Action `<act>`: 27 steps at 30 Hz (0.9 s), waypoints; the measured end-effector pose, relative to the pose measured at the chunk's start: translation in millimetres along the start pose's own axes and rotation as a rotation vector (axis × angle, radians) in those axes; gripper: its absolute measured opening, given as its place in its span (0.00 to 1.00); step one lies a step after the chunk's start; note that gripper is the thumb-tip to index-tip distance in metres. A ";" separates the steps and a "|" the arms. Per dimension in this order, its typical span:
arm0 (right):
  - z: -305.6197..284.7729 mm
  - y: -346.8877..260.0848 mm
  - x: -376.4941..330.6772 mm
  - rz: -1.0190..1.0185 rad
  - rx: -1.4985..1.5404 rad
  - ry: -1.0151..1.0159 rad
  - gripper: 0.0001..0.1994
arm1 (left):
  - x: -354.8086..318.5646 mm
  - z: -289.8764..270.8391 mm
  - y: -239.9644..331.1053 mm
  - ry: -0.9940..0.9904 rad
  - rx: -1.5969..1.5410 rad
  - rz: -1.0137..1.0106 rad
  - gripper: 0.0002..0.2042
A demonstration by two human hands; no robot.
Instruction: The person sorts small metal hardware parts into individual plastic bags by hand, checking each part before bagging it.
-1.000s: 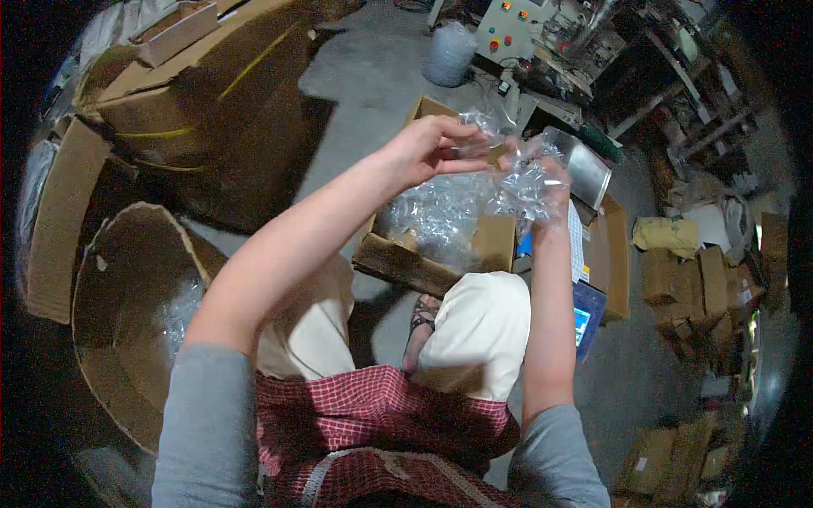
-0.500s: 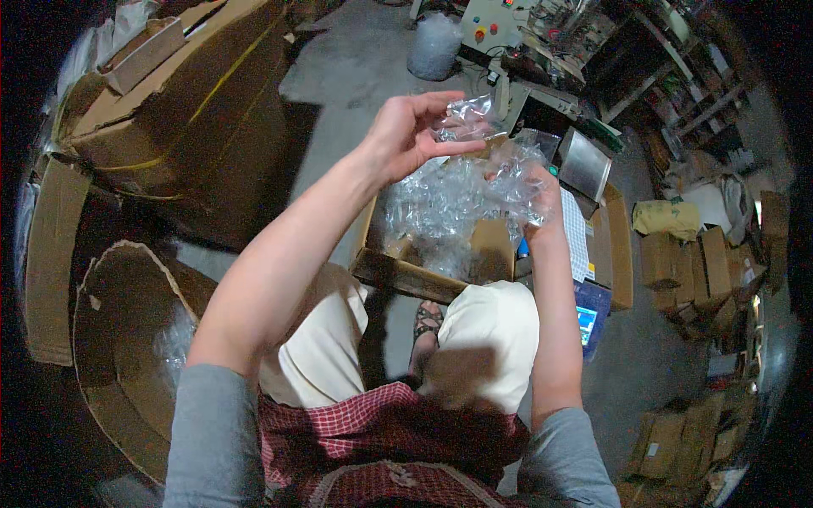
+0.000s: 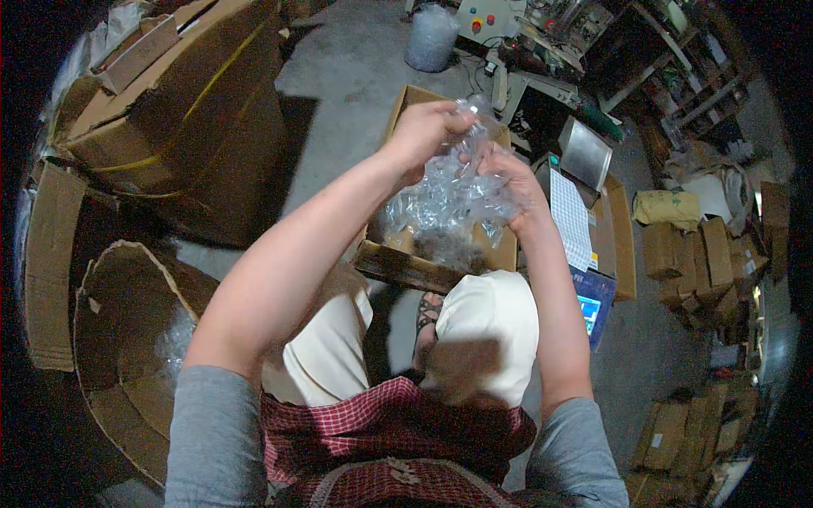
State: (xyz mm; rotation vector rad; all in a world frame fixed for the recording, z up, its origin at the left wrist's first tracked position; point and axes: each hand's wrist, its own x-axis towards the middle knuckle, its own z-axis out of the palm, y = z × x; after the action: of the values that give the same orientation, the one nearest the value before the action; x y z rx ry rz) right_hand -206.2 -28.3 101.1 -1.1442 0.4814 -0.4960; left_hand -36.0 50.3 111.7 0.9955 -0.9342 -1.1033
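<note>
My left hand (image 3: 423, 135) is closed, its thumb and fingers pinching the top of a shiny clear plastic piece (image 3: 477, 127). Close beside it, my right hand (image 3: 515, 182) curls its fingers around clear plastic from the right; the fingertips are partly covered by it. Whether both hands grip one piece or several cannot be made out. Below them a heap of similar clear plastic pieces (image 3: 445, 199) fills much of an open cardboard box (image 3: 402, 267), which stands before my knees.
At the lower left stands a round-edged open carton (image 3: 127, 339) with some clear plastic inside. A large strapped carton (image 3: 186, 110) rises behind it. On the right are a sheet of white labels (image 3: 569, 220), a blue device with a lit screen (image 3: 593, 309) and stacked cartons (image 3: 699, 262).
My left hand has gone from spread fingers to a closed pinch on the plastic. My right hand has moved left and up, bringing the two hands close together.
</note>
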 end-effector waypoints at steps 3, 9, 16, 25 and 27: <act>7.1 -0.8 -1.8 -0.013 0.026 0.016 0.10 | 3.0 -6.8 2.4 0.214 -0.196 -0.039 0.13; 0.4 -0.7 -4.3 -0.147 -0.015 0.181 0.06 | -2.5 -10.0 -0.2 0.151 0.124 0.008 0.18; 11.5 -2.6 -9.9 -0.227 -0.041 0.325 0.06 | -21.0 7.0 7.4 -0.045 0.020 -0.205 0.26; 10.8 -3.1 -6.4 -0.198 0.046 0.279 0.06 | -10.9 -1.3 -3.7 0.116 0.026 -0.047 0.15; 12.0 -2.7 -6.4 -0.215 0.037 0.299 0.06 | -11.2 -0.4 -3.5 0.171 0.031 -0.034 0.14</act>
State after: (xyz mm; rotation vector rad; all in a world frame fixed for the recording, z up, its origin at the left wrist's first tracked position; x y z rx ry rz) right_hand -204.5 -16.7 108.4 -1.0963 0.6070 -0.8676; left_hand -38.8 60.7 107.1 1.1171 -0.8003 -1.0172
